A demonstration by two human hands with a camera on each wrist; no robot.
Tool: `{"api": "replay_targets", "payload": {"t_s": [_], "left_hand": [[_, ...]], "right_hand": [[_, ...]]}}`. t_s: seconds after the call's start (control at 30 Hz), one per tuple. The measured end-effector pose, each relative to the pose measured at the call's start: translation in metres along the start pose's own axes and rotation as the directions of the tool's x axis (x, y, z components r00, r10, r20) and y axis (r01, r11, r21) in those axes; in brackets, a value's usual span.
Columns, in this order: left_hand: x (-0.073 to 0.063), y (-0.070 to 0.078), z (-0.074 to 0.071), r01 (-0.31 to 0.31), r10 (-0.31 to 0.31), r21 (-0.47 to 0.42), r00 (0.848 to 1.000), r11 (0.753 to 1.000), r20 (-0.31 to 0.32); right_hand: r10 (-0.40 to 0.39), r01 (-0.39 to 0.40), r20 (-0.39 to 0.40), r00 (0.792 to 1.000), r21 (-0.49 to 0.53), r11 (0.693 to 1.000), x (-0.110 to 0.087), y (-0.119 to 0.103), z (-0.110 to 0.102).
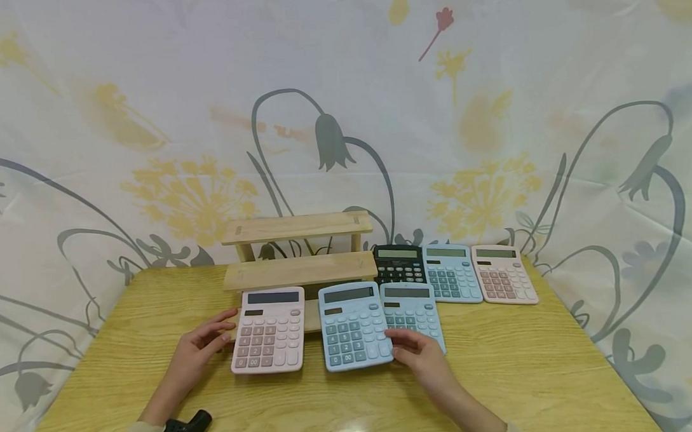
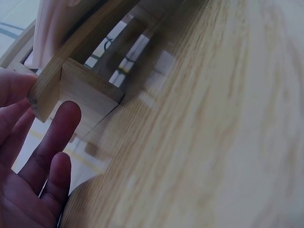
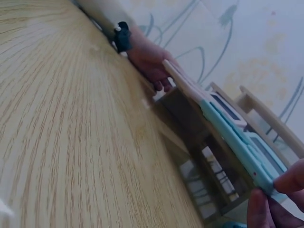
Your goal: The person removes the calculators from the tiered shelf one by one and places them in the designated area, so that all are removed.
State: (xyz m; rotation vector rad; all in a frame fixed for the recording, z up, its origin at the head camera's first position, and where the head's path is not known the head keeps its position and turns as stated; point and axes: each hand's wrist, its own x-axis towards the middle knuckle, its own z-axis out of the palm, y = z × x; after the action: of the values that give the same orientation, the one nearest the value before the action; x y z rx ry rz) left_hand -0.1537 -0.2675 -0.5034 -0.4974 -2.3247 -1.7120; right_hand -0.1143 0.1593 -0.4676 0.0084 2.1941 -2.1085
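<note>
A three-step wooden rack (image 1: 299,268) carries a pink calculator (image 1: 268,333) leaning on its lower left part. My left hand (image 1: 204,338) is beside that calculator; in the left wrist view its upper fingertip touches the end of a rack board (image 2: 45,95), while the lower fingers stay loosely extended. A blue calculator (image 1: 355,327) stands tilted on the rack to the right of the pink one. My right hand (image 1: 420,359) pinches its lower right edge between thumb and fingers, as the right wrist view shows. Part of a second blue calculator (image 1: 418,309) appears behind this hand.
Right of the rack, a black calculator (image 1: 400,265), another blue calculator (image 1: 453,274) and another pink calculator (image 1: 505,275) lie in a row at the back of the wooden table (image 1: 528,362). A flower-patterned cloth (image 1: 205,119) hangs behind. A black wrist mount (image 1: 184,429) is on my left wrist.
</note>
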Motion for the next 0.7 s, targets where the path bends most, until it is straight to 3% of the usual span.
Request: {"api": "replay_targets", "payload": {"t_s": [0.7], "left_hand": [[0.0,0.0,0.001,0.028,-0.028,0.007,1.0,1.0,-0.005]], "right_hand": [[0.059,-0.058,-0.073,0.996,0.015,0.998,-0.004,-0.003,-0.023]]}}
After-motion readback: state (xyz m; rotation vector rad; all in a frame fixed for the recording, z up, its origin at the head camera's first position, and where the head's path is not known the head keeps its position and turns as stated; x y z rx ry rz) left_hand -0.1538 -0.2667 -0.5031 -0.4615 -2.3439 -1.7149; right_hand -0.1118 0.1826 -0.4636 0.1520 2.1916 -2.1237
